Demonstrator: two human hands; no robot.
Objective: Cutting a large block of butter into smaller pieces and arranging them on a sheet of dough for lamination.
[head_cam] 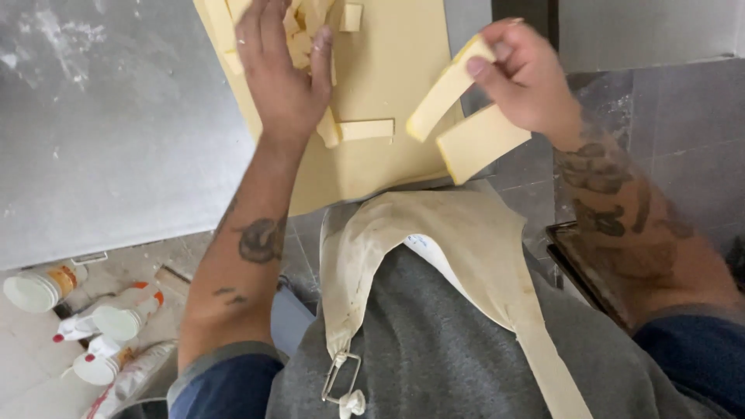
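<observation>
On a yellow cutting board (388, 155), the left hand (283, 74) lies flat over butter pieces (310, 31), while the right hand (524, 77) grips two butter slabs (446, 89).

We have the left hand (281, 74) spread flat, palm down; right hand (521, 76) raised, fingers pinched closed.

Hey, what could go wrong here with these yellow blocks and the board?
1. The right hand pinches two yellow slabs beyond the cutting board; one might slip to the floor.
2. The board overhangs the counter, so pressure from the left hand might tip it.
</observation>
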